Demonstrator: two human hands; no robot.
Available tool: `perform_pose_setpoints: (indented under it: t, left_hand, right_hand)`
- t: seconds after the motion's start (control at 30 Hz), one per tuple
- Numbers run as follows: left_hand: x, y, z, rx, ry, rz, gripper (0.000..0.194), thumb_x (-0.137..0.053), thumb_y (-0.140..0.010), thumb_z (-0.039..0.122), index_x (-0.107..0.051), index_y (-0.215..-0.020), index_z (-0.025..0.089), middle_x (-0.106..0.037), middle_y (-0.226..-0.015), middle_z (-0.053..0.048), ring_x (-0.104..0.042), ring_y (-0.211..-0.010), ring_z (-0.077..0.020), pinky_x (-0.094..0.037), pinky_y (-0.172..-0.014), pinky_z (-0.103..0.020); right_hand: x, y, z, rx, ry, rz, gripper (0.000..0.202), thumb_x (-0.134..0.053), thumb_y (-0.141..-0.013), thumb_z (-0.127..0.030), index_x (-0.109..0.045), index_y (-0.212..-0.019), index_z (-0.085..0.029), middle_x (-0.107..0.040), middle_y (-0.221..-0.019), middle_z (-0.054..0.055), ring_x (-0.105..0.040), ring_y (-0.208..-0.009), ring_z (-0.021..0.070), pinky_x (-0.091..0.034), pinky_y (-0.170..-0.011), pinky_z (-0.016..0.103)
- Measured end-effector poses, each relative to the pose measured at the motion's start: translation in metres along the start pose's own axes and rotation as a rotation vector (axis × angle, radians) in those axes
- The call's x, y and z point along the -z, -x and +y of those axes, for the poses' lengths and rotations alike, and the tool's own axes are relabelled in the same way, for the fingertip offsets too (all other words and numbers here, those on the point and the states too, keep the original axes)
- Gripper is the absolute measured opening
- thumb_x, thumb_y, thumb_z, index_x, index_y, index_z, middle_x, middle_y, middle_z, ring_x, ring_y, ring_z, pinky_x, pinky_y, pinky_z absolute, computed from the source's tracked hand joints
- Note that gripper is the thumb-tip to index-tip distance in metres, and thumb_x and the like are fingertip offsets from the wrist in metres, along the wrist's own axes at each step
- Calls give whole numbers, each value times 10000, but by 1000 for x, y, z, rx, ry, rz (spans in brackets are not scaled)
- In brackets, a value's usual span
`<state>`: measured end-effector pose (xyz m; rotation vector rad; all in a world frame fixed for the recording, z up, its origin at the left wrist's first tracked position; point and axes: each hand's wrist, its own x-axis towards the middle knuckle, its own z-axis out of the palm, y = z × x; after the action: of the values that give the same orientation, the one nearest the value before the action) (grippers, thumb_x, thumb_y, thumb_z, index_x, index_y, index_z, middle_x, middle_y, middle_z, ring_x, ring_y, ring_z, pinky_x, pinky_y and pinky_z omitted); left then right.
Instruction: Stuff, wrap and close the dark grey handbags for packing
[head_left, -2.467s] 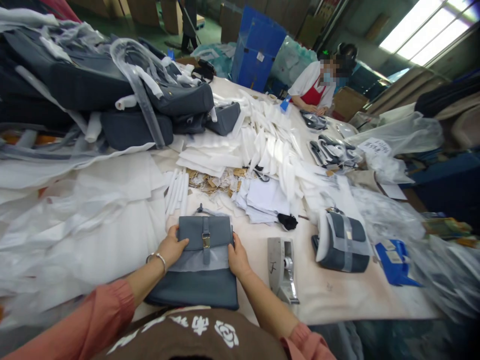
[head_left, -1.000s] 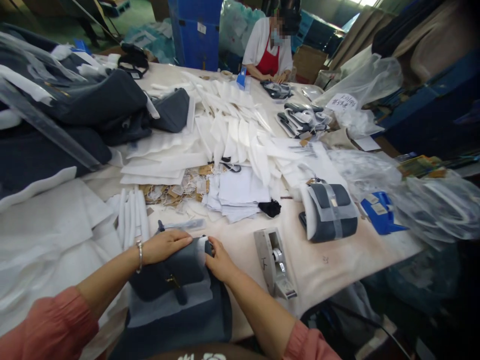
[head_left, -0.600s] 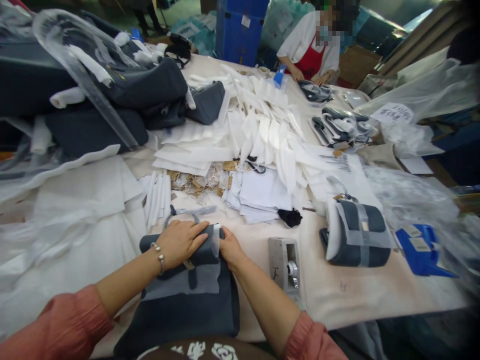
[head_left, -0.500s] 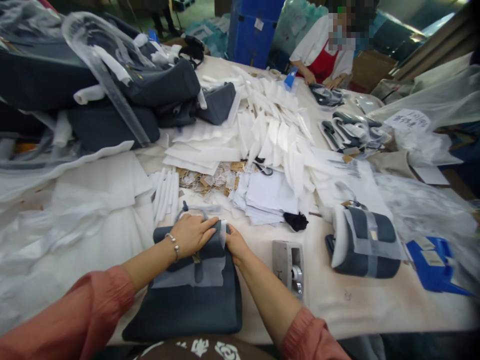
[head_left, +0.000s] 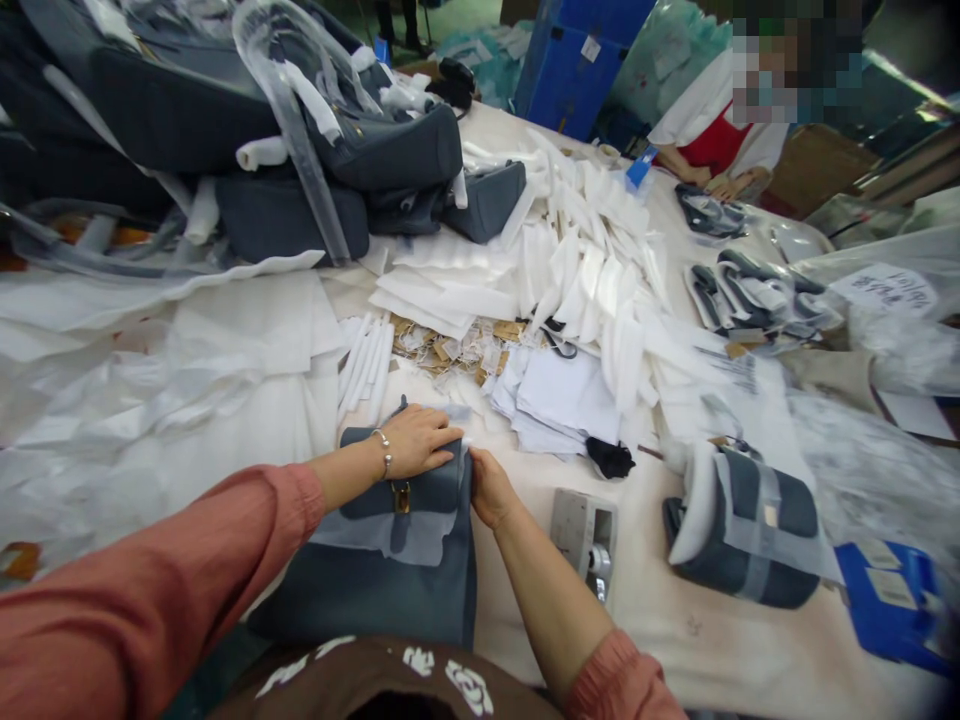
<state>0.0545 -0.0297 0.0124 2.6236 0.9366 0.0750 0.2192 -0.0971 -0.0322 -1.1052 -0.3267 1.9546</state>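
A dark blue-grey bag lies in front of me, with white tissue under its upper flap and a gold lock showing. My left hand rests on top of the flap, fingers spread towards its right corner. At the bag's upper right edge is my right hand, its fingers bent against the edge; what lies between them is too hidden to make out. A thin strap stands up behind my left hand.
Wrapped bags are piled at the left. White foam sheets, tags and papers lie ahead. A metal tape holder, a wrapped bag and a blue dispenser are rightward; a person stands across.
The view has turned, shifting most table items rightward. My left hand has flattened over the flap, and the gold lock shows more fully. My right hand stays at the bag's edge.
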Motion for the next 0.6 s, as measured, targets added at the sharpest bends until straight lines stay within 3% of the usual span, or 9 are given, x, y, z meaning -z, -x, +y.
perform_pose_setpoints:
  t: [0.13, 0.33, 0.5, 0.6]
  left_hand:
    - [-4, 7, -2, -4, 146, 27, 381, -531, -820, 396, -534, -1165, 233, -582, -1037, -75, -528, -977, -220, -379, -838, -342]
    - [4, 14, -3, -40, 262, 56, 416, -569, -786, 345, -530, -1175, 206, -576, -1040, -88, -528, -976, -214, -397, -852, -330]
    - [2, 15, -2, -62, 245, 62, 415, -529, -784, 263, -524, -1191, 180, -583, -1056, -110, -523, -983, -223, -387, -876, -353]
    - [-2, 24, 4, 55, 234, 160, 330, -484, -810, 249, -564, -1123, 185, -598, -1056, -103, -521, -990, -226, -376, -887, -373]
  right_hand:
    - [-3, 8, 1, 19, 100, -13, 362, -696, -687, -297, -597, -1016, -181, -671, -904, 23, -616, -822, 190, -472, -785, 322]
    - [-5, 12, -11, -45, 166, -133, 447, -726, -618, -209, -581, -1040, -186, -659, -926, 19, -606, -824, 186, -460, -785, 313]
    - [-8, 6, -13, -74, 363, -50, 460, -698, -568, -136, -577, -1008, -189, -642, -829, -13, -584, -788, 176, -451, -762, 315]
    - [-9, 2, -11, -54, 458, 8, 451, -673, -558, -128, -566, -993, -183, -632, -794, -23, -570, -742, 166, -450, -713, 300]
